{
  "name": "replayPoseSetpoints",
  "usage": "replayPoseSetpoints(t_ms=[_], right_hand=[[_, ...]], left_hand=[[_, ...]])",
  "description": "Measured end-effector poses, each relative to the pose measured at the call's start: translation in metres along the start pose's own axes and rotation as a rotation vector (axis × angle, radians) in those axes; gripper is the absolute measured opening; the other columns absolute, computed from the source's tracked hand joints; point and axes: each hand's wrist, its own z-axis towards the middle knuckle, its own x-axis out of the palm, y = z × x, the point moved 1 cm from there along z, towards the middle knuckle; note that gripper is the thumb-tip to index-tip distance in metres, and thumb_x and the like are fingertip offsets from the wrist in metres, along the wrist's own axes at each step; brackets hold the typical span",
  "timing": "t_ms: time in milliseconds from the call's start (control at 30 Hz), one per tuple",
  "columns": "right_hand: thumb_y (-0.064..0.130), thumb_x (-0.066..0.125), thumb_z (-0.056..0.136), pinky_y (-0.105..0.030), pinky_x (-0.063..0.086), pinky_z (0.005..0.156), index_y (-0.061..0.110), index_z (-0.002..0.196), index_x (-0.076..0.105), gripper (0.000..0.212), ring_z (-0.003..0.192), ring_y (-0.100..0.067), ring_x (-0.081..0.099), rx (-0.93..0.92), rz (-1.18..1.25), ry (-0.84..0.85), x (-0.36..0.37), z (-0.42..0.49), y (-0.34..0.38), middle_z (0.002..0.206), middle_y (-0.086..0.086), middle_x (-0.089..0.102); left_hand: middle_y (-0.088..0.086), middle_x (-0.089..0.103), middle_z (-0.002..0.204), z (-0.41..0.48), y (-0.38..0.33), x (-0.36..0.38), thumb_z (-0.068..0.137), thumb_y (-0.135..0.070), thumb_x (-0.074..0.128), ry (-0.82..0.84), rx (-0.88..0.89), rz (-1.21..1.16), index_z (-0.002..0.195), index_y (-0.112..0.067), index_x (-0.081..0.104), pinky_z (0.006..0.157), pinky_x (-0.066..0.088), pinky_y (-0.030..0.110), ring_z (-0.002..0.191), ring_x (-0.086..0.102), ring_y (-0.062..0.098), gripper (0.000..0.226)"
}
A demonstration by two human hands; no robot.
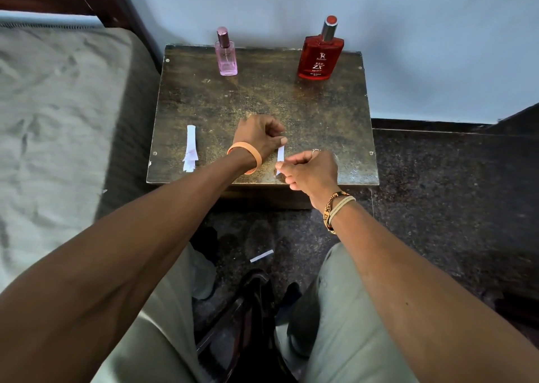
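Observation:
A narrow white paper strip (280, 154) is held over the near edge of a small dark wooden table (306, 111). My left hand (258, 136), with an orange band on its wrist, pinches the strip's top end. My right hand (313, 172) pinches its lower end. A small bunch of white paper strips (190, 149) lies on the table at the near left. A pink perfume bottle (226, 53) stands at the back left of the table. At the back right stands a red perfume bottle (320, 53) with a silver cap.
A bed with a grey-green sheet (52, 120) runs along the left. A pale wall (408, 32) rises behind the table. One loose paper strip (262, 256) lies on the dark speckled floor between my knees. A dark chair frame (248, 309) shows below.

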Motion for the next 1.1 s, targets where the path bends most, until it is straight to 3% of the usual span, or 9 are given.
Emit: replayPoseSetpoints(t_ms=[200, 367, 500, 667, 733, 833, 900, 1000, 1100], right_hand=[[0.031, 0.078, 0.083, -0.041, 0.063, 0.064, 0.016, 0.080, 0.070, 0.016, 0.059, -0.016, 0.072, -0.048, 0.151, -0.238, -0.019, -0.007, 0.006, 0.067, -0.001, 0.073], [0.036, 0.072, 0.084, -0.042, 0.058, 0.084, 0.022, 0.106, 0.063, 0.027, 0.086, -0.015, 0.069, -0.133, 0.187, -0.470, -0.035, 0.007, 0.023, 0.088, 0.008, 0.067], [0.037, 0.073, 0.084, -0.039, 0.049, 0.099, 0.018, 0.136, 0.047, 0.061, 0.111, -0.018, 0.059, -0.209, 0.061, -0.442, -0.037, 0.026, 0.047, 0.121, -0.002, 0.060], [0.036, 0.076, 0.079, -0.043, 0.035, 0.115, 0.019, 0.152, 0.025, 0.090, 0.142, -0.022, 0.036, -0.295, -0.102, -0.271, -0.027, 0.067, 0.077, 0.154, -0.007, 0.036], [0.033, 0.078, 0.077, -0.041, 0.036, 0.114, 0.019, 0.151, 0.027, 0.091, 0.139, -0.021, 0.039, -0.324, -0.094, -0.279, -0.023, 0.079, 0.091, 0.149, -0.005, 0.042], [0.025, 0.079, 0.077, -0.027, 0.043, 0.095, 0.017, 0.140, 0.041, 0.074, 0.113, -0.013, 0.053, -0.360, -0.093, -0.325, -0.026, 0.094, 0.109, 0.118, 0.007, 0.052], [0.022, 0.079, 0.079, -0.023, 0.039, 0.100, 0.014, 0.146, 0.034, 0.081, 0.116, -0.011, 0.049, -0.372, -0.122, -0.331, -0.030, 0.102, 0.117, 0.124, 0.007, 0.048], [0.017, 0.080, 0.076, -0.035, 0.035, 0.115, 0.013, 0.153, 0.026, 0.093, 0.138, -0.018, 0.040, -0.377, -0.115, -0.351, -0.032, 0.112, 0.121, 0.150, -0.004, 0.041], [0.014, 0.077, 0.071, -0.037, 0.041, 0.112, 0.021, 0.150, 0.031, 0.091, 0.134, -0.018, 0.046, -0.366, -0.150, -0.340, -0.036, 0.119, 0.120, 0.146, 0.000, 0.048]], left_hand=[[-0.006, 0.069, 0.088, -0.010, -0.001, -0.021, 0.084, -0.025, 0.071, -0.133, -0.006, 0.061, 0.095, -0.019, 0.071, 0.082, 0.052, 0.027, 0.080, 0.061, 0.010, 0.013], [-0.004, 0.070, 0.093, -0.003, -0.005, -0.036, 0.085, -0.023, 0.069, -0.216, 0.013, 0.070, 0.098, -0.017, 0.070, 0.077, 0.051, 0.024, 0.080, 0.062, 0.010, 0.015], [-0.004, 0.071, 0.091, 0.009, -0.005, -0.034, 0.085, -0.022, 0.069, -0.228, 0.040, 0.070, 0.097, -0.017, 0.071, 0.072, 0.046, 0.021, 0.076, 0.060, 0.009, 0.013], [-0.003, 0.072, 0.093, 0.028, -0.005, -0.030, 0.085, -0.021, 0.069, -0.228, 0.065, 0.053, 0.100, -0.017, 0.071, 0.076, 0.052, 0.024, 0.076, 0.062, 0.009, 0.015], [-0.002, 0.071, 0.093, 0.038, -0.008, -0.030, 0.086, -0.020, 0.068, -0.219, 0.070, 0.052, 0.102, -0.016, 0.070, 0.076, 0.051, 0.023, 0.076, 0.061, 0.009, 0.017], [0.000, 0.071, 0.102, 0.060, -0.021, -0.031, 0.086, -0.021, 0.068, -0.194, 0.085, 0.053, 0.111, -0.016, 0.067, 0.085, 0.053, 0.030, 0.087, 0.064, 0.014, 0.026], [0.002, 0.069, 0.112, 0.076, -0.032, -0.030, 0.086, -0.018, 0.067, -0.174, 0.075, 0.041, 0.120, -0.016, 0.063, 0.093, 0.051, 0.033, 0.100, 0.064, 0.018, 0.034], [0.003, 0.065, 0.123, 0.097, -0.048, -0.027, 0.088, -0.014, 0.064, -0.139, 0.049, 0.051, 0.130, -0.015, 0.055, 0.099, 0.047, 0.032, 0.113, 0.060, 0.020, 0.043], [0.007, 0.061, 0.130, 0.114, -0.062, -0.020, 0.088, -0.010, 0.061, -0.084, 0.061, 0.099, 0.136, -0.013, 0.049, 0.103, 0.045, 0.035, 0.121, 0.057, 0.025, 0.049]])
